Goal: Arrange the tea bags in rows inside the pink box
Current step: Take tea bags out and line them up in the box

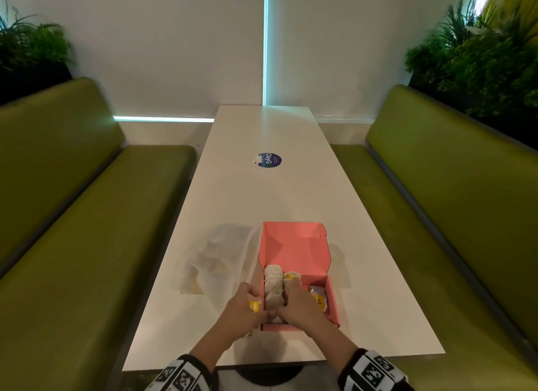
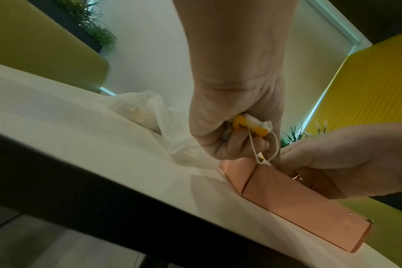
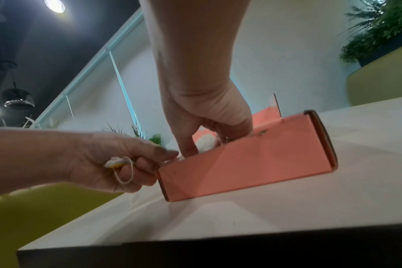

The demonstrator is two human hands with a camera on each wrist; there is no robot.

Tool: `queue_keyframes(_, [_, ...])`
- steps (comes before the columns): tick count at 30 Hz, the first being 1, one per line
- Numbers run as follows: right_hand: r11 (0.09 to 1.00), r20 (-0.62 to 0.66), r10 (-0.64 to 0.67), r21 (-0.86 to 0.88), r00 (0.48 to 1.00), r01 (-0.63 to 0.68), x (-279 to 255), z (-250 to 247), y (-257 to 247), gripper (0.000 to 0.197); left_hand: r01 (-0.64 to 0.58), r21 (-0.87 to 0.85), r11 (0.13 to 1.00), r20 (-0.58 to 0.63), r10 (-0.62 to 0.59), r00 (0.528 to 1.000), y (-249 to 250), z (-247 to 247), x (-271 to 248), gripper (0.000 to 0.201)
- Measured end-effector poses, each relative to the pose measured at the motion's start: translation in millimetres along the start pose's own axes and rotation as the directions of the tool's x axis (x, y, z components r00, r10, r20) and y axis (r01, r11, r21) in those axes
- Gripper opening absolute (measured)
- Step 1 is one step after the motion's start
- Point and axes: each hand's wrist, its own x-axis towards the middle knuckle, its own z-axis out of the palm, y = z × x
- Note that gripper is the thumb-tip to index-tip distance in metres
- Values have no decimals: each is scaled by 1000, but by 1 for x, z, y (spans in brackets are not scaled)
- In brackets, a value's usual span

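- A booth: a long white worktop (image 1: 262, 192) runs away from the person between two green benches (image 1: 72, 216), with plants (image 1: 480, 64) behind them and a round sticker (image 1: 270, 160) further up
- The pink box (image 1: 294, 245) sits at the near end, just right of centre, lid flap raised at the far side; its long axis runs along the worktop, away from the person
- Inside, tea bags (image 1: 273, 286) lie packed in a row against the left wall, running near to far; one more yellow-tagged bag (image 1: 318, 299) lies apart by the right wall
- The left hand (image 1: 247, 309) hovers at the near left corner, just outside the left wall, fingers curled round a tea bag with a yellow tag (image 2: 248, 125), its string (image 2: 259, 150) dangling in a loop over the rim
- The right hand (image 1: 297, 306) reaches down into the box from the near side, fingers curled in among the row; whether it pinches a bag or only presses them together I cannot tell
- A clear plastic bag (image 1: 221, 256) holding more tea bags lies just left of the box, touching its left wall
- My judgement: the left hand is nearer the open slot; its bag goes right and down over the left wall, laid parallel to the row, while the right hand keeps the row from toppling
- The loose string could snag on the rim
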Motion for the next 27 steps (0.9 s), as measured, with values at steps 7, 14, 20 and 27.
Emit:
queue_keyframes(7, [970, 175, -156, -160, 972, 185, -16, -12, -4, 22, 23, -106, 994, 45, -18, 999, -3, 1, -3, 35])
queue_keyframes(14, [991, 233, -128, -19, 964, 135, -12, 0, -7, 28, -2, -63, 998, 91, 8, 996, -2, 2, -4, 49])
queue_keyframes(20, [972, 185, -198, -92, 963, 218, -12, -13, -1, 25, 25, -96, 995, 90, -17, 996, -2, 2, -5, 58])
queue_keyframes(27, [798, -184, -115, -603, 976, -20, -1, -36, 51, 29, 66, -139, 988, 89, -54, 995, -7, 2, -6, 61])
